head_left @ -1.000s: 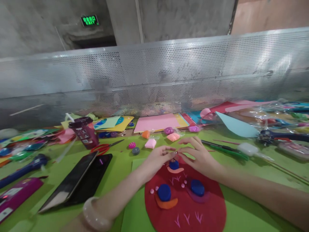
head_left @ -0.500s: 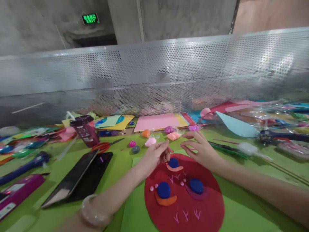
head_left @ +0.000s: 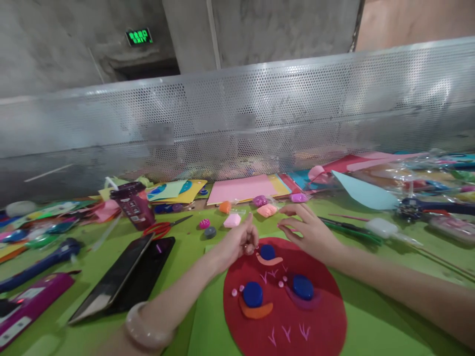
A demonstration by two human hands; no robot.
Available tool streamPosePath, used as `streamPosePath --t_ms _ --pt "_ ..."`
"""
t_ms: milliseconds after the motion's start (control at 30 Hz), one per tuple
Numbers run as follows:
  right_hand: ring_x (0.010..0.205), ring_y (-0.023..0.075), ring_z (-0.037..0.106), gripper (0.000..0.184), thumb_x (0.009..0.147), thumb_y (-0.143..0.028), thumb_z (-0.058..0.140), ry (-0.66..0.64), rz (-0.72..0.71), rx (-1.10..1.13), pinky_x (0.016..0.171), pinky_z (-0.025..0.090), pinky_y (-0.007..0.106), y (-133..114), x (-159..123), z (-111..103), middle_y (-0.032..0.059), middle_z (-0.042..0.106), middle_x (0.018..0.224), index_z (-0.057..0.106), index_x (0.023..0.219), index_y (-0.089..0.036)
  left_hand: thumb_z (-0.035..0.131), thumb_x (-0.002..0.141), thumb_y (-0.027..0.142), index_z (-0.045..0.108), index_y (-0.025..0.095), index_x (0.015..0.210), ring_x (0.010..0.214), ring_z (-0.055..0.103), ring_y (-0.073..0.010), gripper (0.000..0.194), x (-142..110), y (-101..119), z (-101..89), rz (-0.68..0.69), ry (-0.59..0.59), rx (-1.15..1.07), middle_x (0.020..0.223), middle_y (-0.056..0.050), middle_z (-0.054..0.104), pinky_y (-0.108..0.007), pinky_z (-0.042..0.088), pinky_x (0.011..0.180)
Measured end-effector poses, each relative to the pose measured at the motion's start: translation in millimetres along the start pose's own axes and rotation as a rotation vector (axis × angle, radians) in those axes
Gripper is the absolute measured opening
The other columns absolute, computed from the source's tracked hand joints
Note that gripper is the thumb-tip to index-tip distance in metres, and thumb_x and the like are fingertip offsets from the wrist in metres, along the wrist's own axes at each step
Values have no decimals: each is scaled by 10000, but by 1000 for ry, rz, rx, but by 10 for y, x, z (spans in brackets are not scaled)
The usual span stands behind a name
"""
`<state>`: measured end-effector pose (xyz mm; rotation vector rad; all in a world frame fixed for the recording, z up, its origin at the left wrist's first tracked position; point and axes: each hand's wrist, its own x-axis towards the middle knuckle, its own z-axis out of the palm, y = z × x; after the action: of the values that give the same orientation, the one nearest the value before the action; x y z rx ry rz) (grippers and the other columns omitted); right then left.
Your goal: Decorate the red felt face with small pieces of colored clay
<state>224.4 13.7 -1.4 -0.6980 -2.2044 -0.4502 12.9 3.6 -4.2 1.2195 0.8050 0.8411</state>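
Observation:
My right hand (head_left: 307,228) is over the top right edge of a red disc (head_left: 289,321), thumb and forefinger pinched on a thin pink clay strip (head_left: 291,229). At the disc's upper left, my left hand (head_left: 240,241) has its fingers curled in; anything within them is too small to make out. On the disc lie three blue clay rounds (head_left: 253,293), bordered by a peach strip (head_left: 269,260), an orange strip (head_left: 257,311) and a purple strip (head_left: 303,300). Small pink balls (head_left: 281,284) and pink branching marks (head_left: 286,332) also sit on the red surface.
Beneath the disc is a green sheet (head_left: 208,321). Left stand a phone (head_left: 115,277), red-handled scissors (head_left: 158,229) and a lidded cup (head_left: 133,205). Clay lumps, including a peach one (head_left: 266,210), lie beyond my hands. A perforated metal panel (head_left: 222,113) rises behind.
My left hand has curled its fingers in further and drawn slightly away from the right. My right hand keeps its pinch almost unmoved. The whole view has shifted slightly.

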Motion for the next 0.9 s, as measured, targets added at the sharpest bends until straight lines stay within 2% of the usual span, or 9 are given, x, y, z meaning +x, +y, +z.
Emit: streamPosePath --t_ms 133,300,467,567,667,767,900 --pt "868 196 525 123 858 -150 500 -5 -5 -15 768 497 382 12 -1 -5 104 558 1008 615 832 -183 393 806 622 481 148 510 414 298 -56 566 -24 32 54 -4 45 36 476 28 424 -224 223 471" --pt "885 201 525 122 860 -149 494 -10 1 -25 778 492 377 18 -4 3 109 550 1014 608 828 -178 427 811 575 461 158 476 391 294 -62 536 -26 59 75 77 99 1 417 43 350 -221 211 449" --pt "848 200 525 135 862 -145 487 -35 -2 -30 754 497 373 5 -1 5 106 557 993 611 817 -172 409 811 596 471 148 480 389 279 -51 560 13 23 82 3 63 41 448 29 399 -215 190 441" --pt "841 200 524 142 865 -148 483 -44 2 -35 751 497 372 0 -2 -1 105 557 992 611 808 -171 427 799 605 467 149 474 383 268 -50 562 14 32 76 2 51 29 421 43 355 -212 189 439" --pt "843 199 521 143 868 -151 479 -43 3 -37 757 495 372 -3 -9 -4 107 556 1003 611 817 -168 442 786 614 453 151 459 372 229 -46 567 -4 67 65 55 81 -60 402 58 312 -210 218 442" --pt "844 198 522 145 871 -162 475 -45 1 -37 752 497 369 -7 -17 -1 108 555 1012 611 821 -169 454 780 614 453 150 478 385 250 -44 554 -14 77 71 113 122 -109 446 49 367 -213 234 445" --pt "847 201 525 156 870 -165 470 -61 -2 -36 755 500 378 -10 -27 7 111 558 1010 614 809 -171 442 793 606 472 149 494 392 276 -50 547 -6 39 99 27 80 -14 442 41 380 -217 205 437"
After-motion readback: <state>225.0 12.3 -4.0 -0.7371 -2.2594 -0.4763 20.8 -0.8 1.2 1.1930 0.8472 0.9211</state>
